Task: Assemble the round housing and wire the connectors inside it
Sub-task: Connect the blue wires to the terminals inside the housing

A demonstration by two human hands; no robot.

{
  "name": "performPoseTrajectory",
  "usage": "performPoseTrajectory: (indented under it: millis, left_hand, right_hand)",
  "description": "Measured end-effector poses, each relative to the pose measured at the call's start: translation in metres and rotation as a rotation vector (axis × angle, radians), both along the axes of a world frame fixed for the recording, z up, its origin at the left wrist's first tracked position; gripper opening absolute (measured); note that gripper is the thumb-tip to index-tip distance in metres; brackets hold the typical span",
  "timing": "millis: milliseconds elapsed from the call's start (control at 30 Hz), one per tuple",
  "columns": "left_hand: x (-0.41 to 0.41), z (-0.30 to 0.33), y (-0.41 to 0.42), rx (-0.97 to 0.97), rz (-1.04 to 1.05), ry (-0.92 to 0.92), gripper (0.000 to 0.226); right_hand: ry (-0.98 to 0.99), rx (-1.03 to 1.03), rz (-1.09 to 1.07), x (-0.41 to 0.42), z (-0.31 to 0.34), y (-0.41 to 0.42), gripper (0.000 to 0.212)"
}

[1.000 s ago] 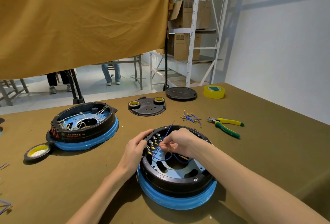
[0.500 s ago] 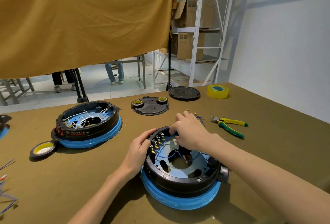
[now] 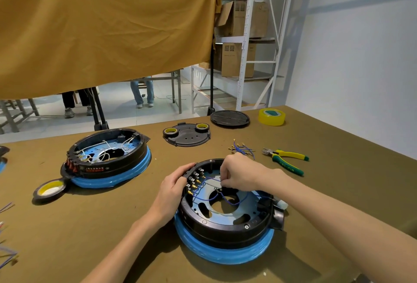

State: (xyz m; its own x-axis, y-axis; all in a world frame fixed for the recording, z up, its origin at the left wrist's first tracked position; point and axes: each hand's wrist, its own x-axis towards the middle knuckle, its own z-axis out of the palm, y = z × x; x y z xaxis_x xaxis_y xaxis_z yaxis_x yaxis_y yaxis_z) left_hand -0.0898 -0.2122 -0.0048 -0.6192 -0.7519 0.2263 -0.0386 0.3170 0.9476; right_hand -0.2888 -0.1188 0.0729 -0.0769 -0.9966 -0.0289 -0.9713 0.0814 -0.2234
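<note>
A round black housing [image 3: 225,229] on a blue ring base sits in front of me on the olive table. Inside, brass connectors [image 3: 194,184] line its left wall, with blue wires [image 3: 232,201] looping across the blue floor. My left hand [image 3: 172,189] grips the housing's left rim beside the connectors. My right hand [image 3: 239,173] is over the housing's far half, fingers curled down and pinching a blue wire near the connectors. A bunch of loose blue wires [image 3: 242,147] with brass terminals lies just beyond the housing.
A second housing [image 3: 108,158] with white wires stands at left, a tape roll [image 3: 49,190] beside it. Behind are a black cover plate [image 3: 187,135] carrying two tape rolls, a round lid [image 3: 230,118], yellow tape [image 3: 272,117] and green-yellow pliers [image 3: 285,161]. More wires lie at the left edge.
My right hand reached out to the loose wires beyond the housing, then came back inside over the connectors with a blue wire. The left hand stayed on the rim.
</note>
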Motion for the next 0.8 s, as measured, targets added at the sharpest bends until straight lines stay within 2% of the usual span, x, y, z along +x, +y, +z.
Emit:
performPoseTrajectory:
  millis: [100,233,467,567,700,800]
  left_hand:
    - [0.000,-0.001,0.000,-0.002,-0.001,0.000,0.060]
    - [0.000,-0.002,-0.002,0.016,-0.003,0.009,0.059]
    - [0.001,-0.004,-0.003,0.007,-0.017,0.009,0.056]
    - [0.001,-0.004,-0.004,0.000,-0.017,0.005,0.058]
    - [0.002,-0.004,-0.004,-0.010,-0.017,-0.010,0.058]
    - [0.002,-0.005,-0.005,-0.020,-0.017,-0.012,0.058]
  right_hand:
    - [0.070,0.040,-0.002,0.005,-0.001,-0.003,0.015]
    - [0.100,-0.067,0.003,0.014,0.001,-0.009,0.019]
    - [0.263,-0.056,0.097,0.025,-0.008,-0.011,0.013]
    - [0.195,-0.031,0.109,0.020,-0.006,-0.014,0.014]
    - [-0.103,0.020,0.057,0.003,0.001,-0.011,0.020]
    - [-0.165,-0.013,-0.005,-0.014,0.012,-0.007,0.021]
